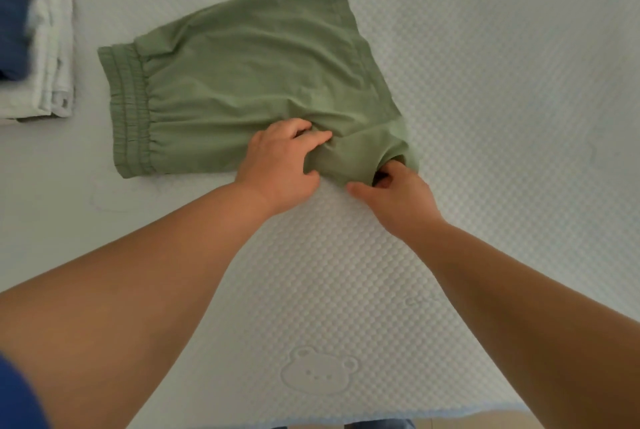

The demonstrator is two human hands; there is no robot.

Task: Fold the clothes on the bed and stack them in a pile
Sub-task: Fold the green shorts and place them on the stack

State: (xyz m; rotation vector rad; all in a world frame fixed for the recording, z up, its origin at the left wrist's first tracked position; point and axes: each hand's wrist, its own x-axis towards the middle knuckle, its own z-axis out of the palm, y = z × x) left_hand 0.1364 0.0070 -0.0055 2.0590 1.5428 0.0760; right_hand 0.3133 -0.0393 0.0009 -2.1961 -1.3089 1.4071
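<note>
Nearest the head camera, our two bare forearms reached out over the bed point(502, 89), a white textured cover with a bear motif. Green shorts point(249, 82) lay flat mid-bed, waistband to the left, already doubled over. Our left hand point(280, 160) had fingers curled, bunching fabric near the crotch, likely to pin it down. Our right hand point(393, 191) pinched the near leg hem, fingers tucked into the opening, probably to tuck or fold that corner. Folded pile point(41, 47) sat at far left, white pieces with something blue on top, well apart from the shorts; we judged it the stacking spot.
</note>
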